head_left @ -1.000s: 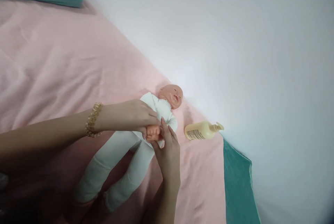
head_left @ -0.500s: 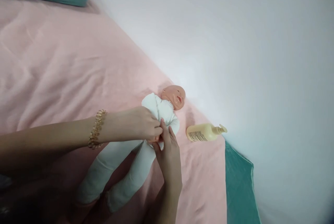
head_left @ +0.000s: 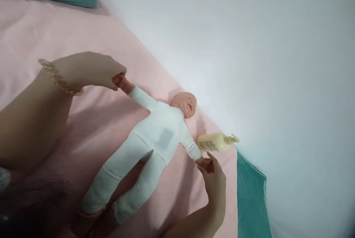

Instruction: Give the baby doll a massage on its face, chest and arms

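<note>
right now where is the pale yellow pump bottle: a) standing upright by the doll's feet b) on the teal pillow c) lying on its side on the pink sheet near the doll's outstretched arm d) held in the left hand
c: the pale yellow pump bottle lies on its side on the pink sheet, beside the arm of the baby doll in white clothes that the right hand holds out.

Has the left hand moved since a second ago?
Yes. The left hand has swung up and left, away from the doll's chest, pulling the doll's arm out; the lotion bottle stayed put.
</note>
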Available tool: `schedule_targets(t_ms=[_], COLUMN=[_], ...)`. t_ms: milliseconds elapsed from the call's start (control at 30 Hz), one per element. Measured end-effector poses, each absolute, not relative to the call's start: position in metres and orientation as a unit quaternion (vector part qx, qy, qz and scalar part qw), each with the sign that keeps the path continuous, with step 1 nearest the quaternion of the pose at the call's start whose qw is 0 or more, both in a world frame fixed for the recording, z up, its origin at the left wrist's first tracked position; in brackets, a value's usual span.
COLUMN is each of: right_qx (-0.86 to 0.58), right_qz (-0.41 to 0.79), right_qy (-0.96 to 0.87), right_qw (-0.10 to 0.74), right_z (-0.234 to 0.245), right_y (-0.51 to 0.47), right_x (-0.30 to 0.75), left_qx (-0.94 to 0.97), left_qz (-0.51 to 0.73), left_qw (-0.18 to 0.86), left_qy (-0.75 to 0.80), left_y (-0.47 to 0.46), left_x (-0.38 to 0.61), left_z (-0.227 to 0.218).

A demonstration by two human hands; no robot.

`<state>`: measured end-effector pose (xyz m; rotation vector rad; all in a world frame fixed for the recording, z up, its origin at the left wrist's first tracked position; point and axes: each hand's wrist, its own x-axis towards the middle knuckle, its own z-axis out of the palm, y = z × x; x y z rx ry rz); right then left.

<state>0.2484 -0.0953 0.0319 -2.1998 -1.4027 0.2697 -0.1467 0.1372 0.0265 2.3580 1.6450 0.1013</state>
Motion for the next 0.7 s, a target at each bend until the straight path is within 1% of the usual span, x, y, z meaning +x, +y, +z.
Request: schedule_targets(t_ms=[67, 167, 233, 300, 367, 467, 567, 633, 700], right_qx=[-0.802, -0.785, -0.781, -0.781, -0.789, -0.817, -0.853, -0.853, -0.826], right_qz=[0.13, 0.131, 0.133, 0.134, 0.134, 0.129, 0.114, 0.107, 0.101], right_qy=[-0.515, -0.529, -0.533, -0.532, -0.524, -0.495, -0.442, -0.426, -0.442], right_qw=[0.273, 0.294, 0.298, 0.299, 0.292, 0.267, 0.254, 0.282, 0.334], right_z=[0.028, 0.021, 0.018, 0.016, 0.017, 0.024, 0.035, 0.041, 0.042], right_y=[-0.092, -0.086, -0.084, -0.084, -0.087, -0.095, -0.102, -0.105, -0.104], right_x=[0.251, 0.248, 0.246, 0.246, 0.248, 0.252, 0.25, 0.244, 0.235], left_qx=[0.861, 0.904, 0.913, 0.916, 0.912, 0.88, 0.869, 0.884, 0.898], left_qz=[0.091, 0.152, 0.178, 0.192, 0.193, 0.192, 0.2, 0.225, 0.25], left_qw=[0.156, 0.112, 0.084, 0.07, 0.066, 0.063, 0.056, 0.099, 0.159], left_qy=[0.475, 0.383, 0.356, 0.345, 0.357, 0.429, 0.448, 0.398, 0.326], left_y=[0.16, 0.189, 0.196, 0.19, 0.175, 0.148, 0.129, 0.12, 0.111], left_x=[-0.158, -0.167, -0.168, -0.166, -0.163, -0.154, -0.138, -0.123, -0.105], left_z=[-0.009, -0.059, -0.072, -0.063, -0.038, 0.006, 0.036, 0.045, 0.048])
